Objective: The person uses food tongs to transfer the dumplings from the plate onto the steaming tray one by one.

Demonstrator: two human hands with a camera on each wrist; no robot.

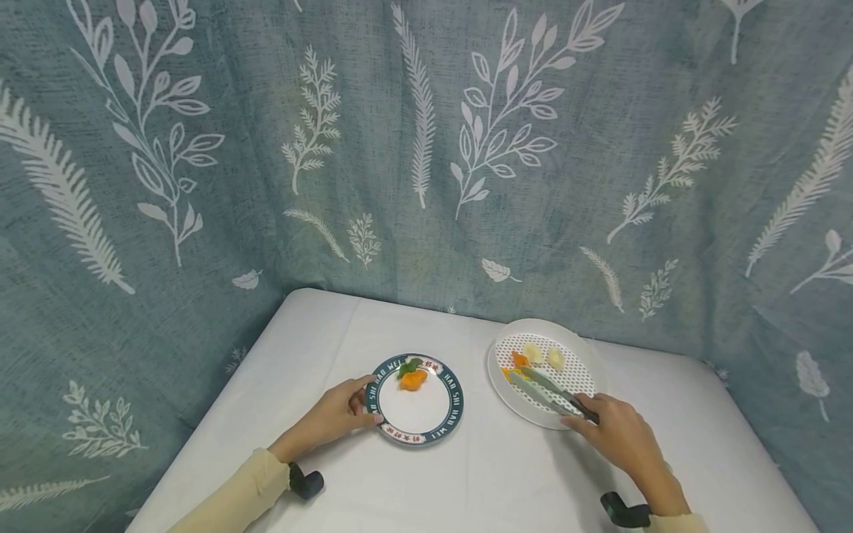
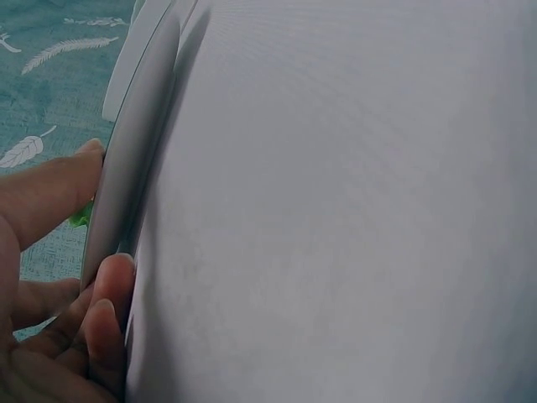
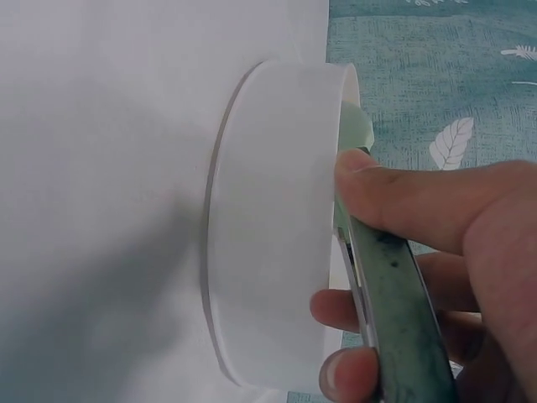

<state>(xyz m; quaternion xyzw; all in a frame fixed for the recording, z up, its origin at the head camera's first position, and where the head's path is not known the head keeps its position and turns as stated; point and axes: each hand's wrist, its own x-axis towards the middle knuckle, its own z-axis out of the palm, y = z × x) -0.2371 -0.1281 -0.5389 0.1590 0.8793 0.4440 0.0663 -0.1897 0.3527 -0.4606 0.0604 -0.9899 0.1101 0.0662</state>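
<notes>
My left hand [image 1: 336,411] holds the left rim of a round white plate [image 1: 416,414] with a dark green lettered border; the left wrist view shows the plate [image 2: 138,151] edge-on between the fingers. On it lie an orange piece of food [image 1: 413,380] and a green leafy piece [image 1: 409,367]. Green tongs [image 1: 543,389] are gripped in my right hand [image 1: 620,433]. Their tips reach into a white round basket [image 1: 496,381] with a perforated bottom, by some orange pieces [image 1: 520,360]. Whether the tips pinch a piece is too small to tell.
Two pale yellow pieces [image 1: 556,358] lie in the basket beside the orange ones. Plate and basket stand apart on a white-covered table [image 1: 466,474]. A teal leaf-patterned curtain [image 1: 400,244] hangs behind and along the sides.
</notes>
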